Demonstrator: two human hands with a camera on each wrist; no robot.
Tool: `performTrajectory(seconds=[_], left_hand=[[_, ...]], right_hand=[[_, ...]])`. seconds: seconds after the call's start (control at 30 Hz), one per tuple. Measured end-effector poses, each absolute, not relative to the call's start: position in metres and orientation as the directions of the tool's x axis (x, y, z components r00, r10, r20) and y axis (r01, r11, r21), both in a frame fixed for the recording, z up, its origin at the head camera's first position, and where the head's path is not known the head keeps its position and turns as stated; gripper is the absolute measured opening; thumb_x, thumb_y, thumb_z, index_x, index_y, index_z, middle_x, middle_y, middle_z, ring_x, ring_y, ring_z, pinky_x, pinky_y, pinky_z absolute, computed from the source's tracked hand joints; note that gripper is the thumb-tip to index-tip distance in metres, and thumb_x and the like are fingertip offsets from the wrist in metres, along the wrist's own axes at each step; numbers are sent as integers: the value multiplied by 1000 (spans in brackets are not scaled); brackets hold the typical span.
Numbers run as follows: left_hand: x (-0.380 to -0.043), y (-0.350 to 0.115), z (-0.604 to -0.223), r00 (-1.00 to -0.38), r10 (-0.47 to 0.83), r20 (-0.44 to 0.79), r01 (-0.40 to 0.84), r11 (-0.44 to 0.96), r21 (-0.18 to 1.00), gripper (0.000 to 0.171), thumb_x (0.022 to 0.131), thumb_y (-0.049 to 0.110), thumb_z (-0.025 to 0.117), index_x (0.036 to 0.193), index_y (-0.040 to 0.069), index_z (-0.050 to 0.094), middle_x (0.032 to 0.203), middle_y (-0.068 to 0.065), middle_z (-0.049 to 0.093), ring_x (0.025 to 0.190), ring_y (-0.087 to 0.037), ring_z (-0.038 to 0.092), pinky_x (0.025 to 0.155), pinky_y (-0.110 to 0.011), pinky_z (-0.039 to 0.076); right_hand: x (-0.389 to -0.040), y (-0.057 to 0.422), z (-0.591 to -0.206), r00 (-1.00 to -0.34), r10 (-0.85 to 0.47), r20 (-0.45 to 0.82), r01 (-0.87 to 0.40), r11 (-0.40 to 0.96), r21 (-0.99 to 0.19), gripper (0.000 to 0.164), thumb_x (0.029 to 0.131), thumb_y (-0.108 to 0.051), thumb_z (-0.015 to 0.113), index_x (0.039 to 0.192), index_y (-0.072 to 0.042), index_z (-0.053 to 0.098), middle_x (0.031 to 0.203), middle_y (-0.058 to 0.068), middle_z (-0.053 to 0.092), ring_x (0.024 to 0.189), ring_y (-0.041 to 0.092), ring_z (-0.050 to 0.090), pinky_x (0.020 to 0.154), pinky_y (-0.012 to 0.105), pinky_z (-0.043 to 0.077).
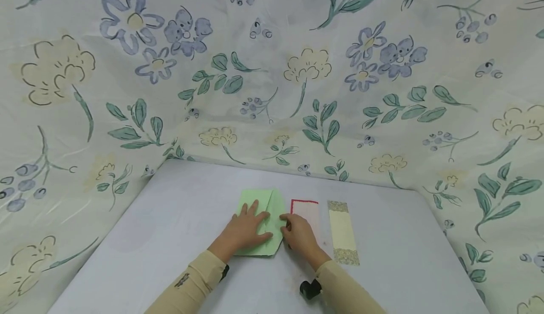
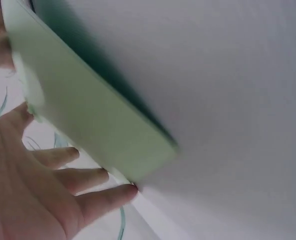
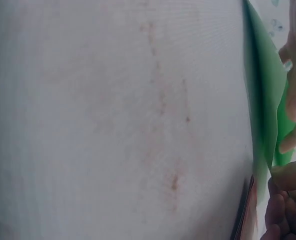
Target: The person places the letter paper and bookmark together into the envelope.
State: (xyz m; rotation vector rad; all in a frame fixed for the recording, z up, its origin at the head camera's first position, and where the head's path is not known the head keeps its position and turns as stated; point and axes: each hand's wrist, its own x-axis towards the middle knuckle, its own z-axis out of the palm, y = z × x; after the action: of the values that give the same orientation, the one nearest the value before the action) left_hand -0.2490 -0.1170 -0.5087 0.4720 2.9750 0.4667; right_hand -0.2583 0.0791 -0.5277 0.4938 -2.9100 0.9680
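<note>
A light green folded paper (image 1: 256, 198), shaped like an envelope, lies on the white table with a raised flap along its right side. My left hand (image 1: 245, 233) rests on it, fingers spread and pressing the sheet down. The left wrist view shows those straight fingers (image 2: 108, 200) along the edge of the green paper (image 2: 88, 105). At the right edge, my right hand (image 1: 301, 237) pinches the flap between thumb and fingertips. Close up, the right hand (image 3: 287, 207) grips the lifted border of the green paper (image 3: 267, 95).
Just right of the green paper lies a pale card with a red border (image 1: 307, 212), partly covered by the right hand. Farther right is a cream strip with glittery gold ends (image 1: 341, 229). Floral cloth (image 1: 272, 92) hangs behind the table (image 1: 178, 200).
</note>
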Motion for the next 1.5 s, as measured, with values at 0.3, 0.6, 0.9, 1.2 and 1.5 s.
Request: performTrajectory(seconds=[0.3,0.6,0.9,1.2,1.5], left_hand=[[-250,-130,-503,-927,366,-84,304,862,406,100,71,74,77,153,24,47,166,-23,18,148,-52,24,103,-67,42],[-251,-141,-495,-893,429,-138,329,830,451,129,53,62,94,160,24,32,168,-23,8,149,-53,17,105,-67,39],[-250,-142,-496,-889,439,-132,341,825,450,135,50,58,98,160,22,29,168,-25,6,148,-55,18,104,-67,40],[-248,-142,-495,-886,452,-105,362,815,453,132,52,57,97,158,19,29,167,-27,8,146,-56,21,106,-66,39],[-248,-140,-497,-875,477,-77,399,803,442,132,53,57,97,158,16,28,168,-24,11,146,-56,24,104,-64,42]], right_hand=[[-259,85,-532,-944,-294,147,-323,747,-581,29,92,-4,70,121,-1,70,84,-1,60,74,12,52,67,28,46],[-257,86,-532,-945,-294,141,-318,737,-596,29,92,-4,70,121,-1,70,81,-2,57,72,11,49,64,27,44],[-255,87,-532,-949,-284,138,-307,726,-615,29,92,-4,70,121,-1,71,81,-2,56,71,11,48,63,26,43],[-254,90,-531,-959,-249,132,-275,721,-636,29,92,-7,71,120,-4,71,82,-4,57,73,11,50,65,26,44],[-254,96,-533,-964,-229,138,-260,689,-677,26,93,-7,71,119,-5,70,84,-4,60,70,8,52,61,23,46]])
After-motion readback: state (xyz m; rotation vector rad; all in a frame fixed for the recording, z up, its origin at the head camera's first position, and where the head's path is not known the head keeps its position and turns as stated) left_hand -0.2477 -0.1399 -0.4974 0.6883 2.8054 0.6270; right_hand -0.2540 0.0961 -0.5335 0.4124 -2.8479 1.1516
